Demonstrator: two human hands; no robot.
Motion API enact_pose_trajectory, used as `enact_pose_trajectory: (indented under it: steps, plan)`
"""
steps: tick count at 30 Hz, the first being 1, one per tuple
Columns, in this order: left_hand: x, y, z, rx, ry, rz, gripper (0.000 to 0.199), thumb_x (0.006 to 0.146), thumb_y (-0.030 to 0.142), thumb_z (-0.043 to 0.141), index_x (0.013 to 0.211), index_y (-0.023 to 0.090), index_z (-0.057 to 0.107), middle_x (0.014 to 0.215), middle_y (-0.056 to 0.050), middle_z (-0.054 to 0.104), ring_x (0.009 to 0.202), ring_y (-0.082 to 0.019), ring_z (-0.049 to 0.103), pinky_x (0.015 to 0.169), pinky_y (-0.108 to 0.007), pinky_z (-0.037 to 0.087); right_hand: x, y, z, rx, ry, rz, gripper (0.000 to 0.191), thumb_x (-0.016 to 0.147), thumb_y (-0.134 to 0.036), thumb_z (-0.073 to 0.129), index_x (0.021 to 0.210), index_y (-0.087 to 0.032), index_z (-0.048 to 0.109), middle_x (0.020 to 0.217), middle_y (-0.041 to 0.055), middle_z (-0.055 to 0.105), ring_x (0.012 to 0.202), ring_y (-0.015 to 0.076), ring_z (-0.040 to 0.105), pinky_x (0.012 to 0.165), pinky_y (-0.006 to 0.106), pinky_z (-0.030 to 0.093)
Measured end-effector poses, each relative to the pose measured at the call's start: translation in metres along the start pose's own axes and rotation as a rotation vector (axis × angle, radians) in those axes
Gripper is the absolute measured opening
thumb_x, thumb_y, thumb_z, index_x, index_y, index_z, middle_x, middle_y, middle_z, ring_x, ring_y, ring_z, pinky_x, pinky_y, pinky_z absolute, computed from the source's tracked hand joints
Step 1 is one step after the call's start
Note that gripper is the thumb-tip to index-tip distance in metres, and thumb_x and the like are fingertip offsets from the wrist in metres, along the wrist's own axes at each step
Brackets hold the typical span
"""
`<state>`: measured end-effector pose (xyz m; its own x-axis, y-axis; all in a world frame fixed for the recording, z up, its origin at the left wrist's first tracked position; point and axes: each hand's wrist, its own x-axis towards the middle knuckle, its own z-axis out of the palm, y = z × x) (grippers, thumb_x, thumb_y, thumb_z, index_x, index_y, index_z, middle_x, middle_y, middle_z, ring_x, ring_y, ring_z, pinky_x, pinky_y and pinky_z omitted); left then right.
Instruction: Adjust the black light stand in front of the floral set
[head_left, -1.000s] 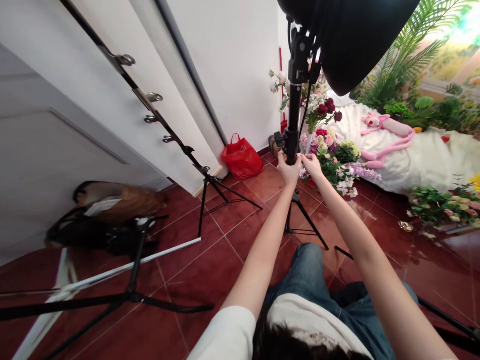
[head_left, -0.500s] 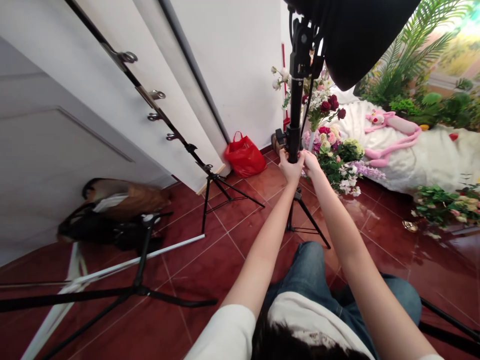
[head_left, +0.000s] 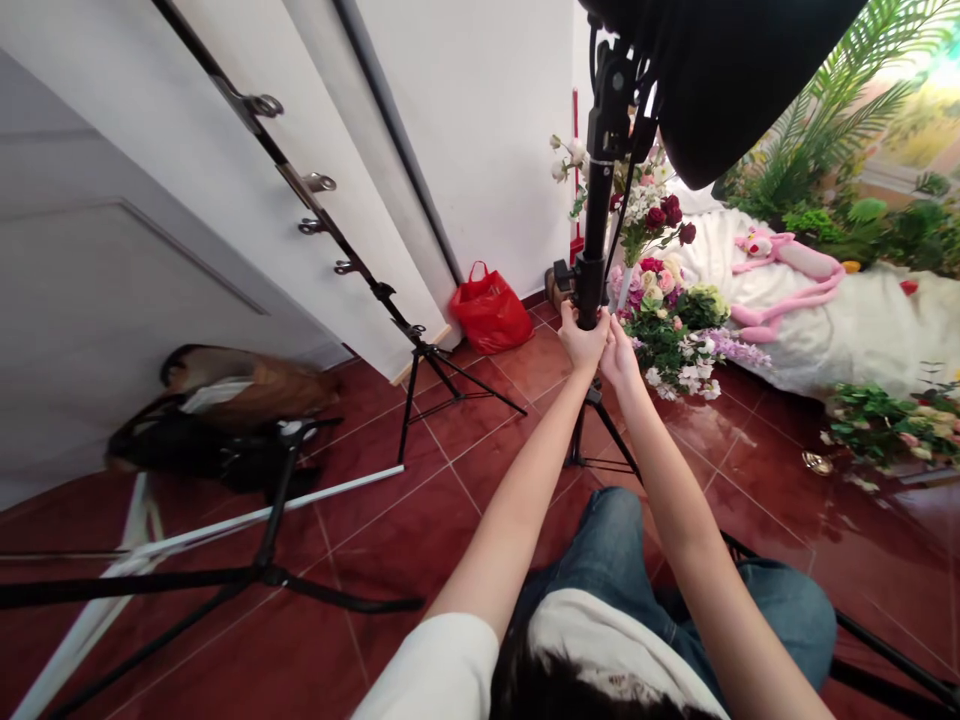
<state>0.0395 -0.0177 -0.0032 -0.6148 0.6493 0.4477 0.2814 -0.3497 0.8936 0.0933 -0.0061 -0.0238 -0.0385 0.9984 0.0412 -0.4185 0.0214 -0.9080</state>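
A black light stand (head_left: 598, 215) stands in front of me, with a large black lamp head (head_left: 731, 85) at its top. My left hand (head_left: 583, 338) is wrapped round the pole just below the black collar and its knob (head_left: 564, 275). Against the pole's right side, at the same height, is my right hand (head_left: 617, 350), its fingers curled; whether they grip anything is hidden. The stand's legs (head_left: 611, 432) spread on the red tiled floor below my hands.
Flowers (head_left: 660, 290) stand close behind the pole. A pink plush toy (head_left: 806, 262) lies on white fabric (head_left: 870, 330). Left are a red bag (head_left: 491, 312), a clamp-bearing stand (head_left: 322, 215), a black tripod base (head_left: 266, 572) and a white bar (head_left: 337, 492).
My right hand has dropped slightly down the pole and its palm side shows more. My left hand keeps its place on the pole. The view has shifted a little.
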Motion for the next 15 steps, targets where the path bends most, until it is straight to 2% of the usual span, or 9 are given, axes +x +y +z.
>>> enact_pose_trajectory:
  steps: [3,6,9,15]
  plan:
    - [-0.001,-0.001,0.001,0.015,0.005,-0.006,0.034,0.079,0.041,0.072,0.100,0.023,0.052,0.093,-0.006,0.075,0.086,-0.020,0.073,0.081,-0.033,0.057,0.004,-0.001,-0.003,-0.057,0.092,-0.032,0.047,0.075,-0.067,0.060,0.091,-0.024,0.053,0.087,0.0025,0.069,0.086,0.0161,0.068,0.068,0.026,0.055]
    - [-0.003,-0.006,0.001,0.058,0.007,0.002,0.030,0.081,0.042,0.070,0.095,0.023,0.053,0.090,-0.005,0.073,0.085,-0.020,0.072,0.082,-0.032,0.056,0.009,-0.006,-0.005,-0.082,0.158,-0.043,0.043,0.072,-0.057,0.067,0.093,-0.024,0.049,0.083,-0.0021,0.063,0.074,0.0118,0.064,0.061,0.021,0.049]
    - [-0.007,-0.014,0.001,0.098,0.002,0.024,0.027,0.082,0.043,0.068,0.091,0.022,0.054,0.092,-0.007,0.071,0.091,-0.021,0.071,0.085,-0.033,0.054,0.014,-0.014,-0.007,-0.143,0.179,-0.021,0.037,0.072,-0.045,0.069,0.092,-0.024,0.046,0.082,-0.0047,0.059,0.068,0.0089,0.060,0.061,0.020,0.048]
    - [-0.010,-0.019,0.003,0.107,0.024,-0.001,0.025,0.082,0.039,0.070,0.095,0.022,0.056,0.095,-0.006,0.070,0.096,-0.022,0.070,0.088,-0.033,0.052,0.034,-0.024,-0.009,-0.343,0.220,-0.010,0.022,0.071,-0.019,0.066,0.085,-0.021,0.049,0.073,-0.0041,0.058,0.067,0.0111,0.058,0.065,0.023,0.049]
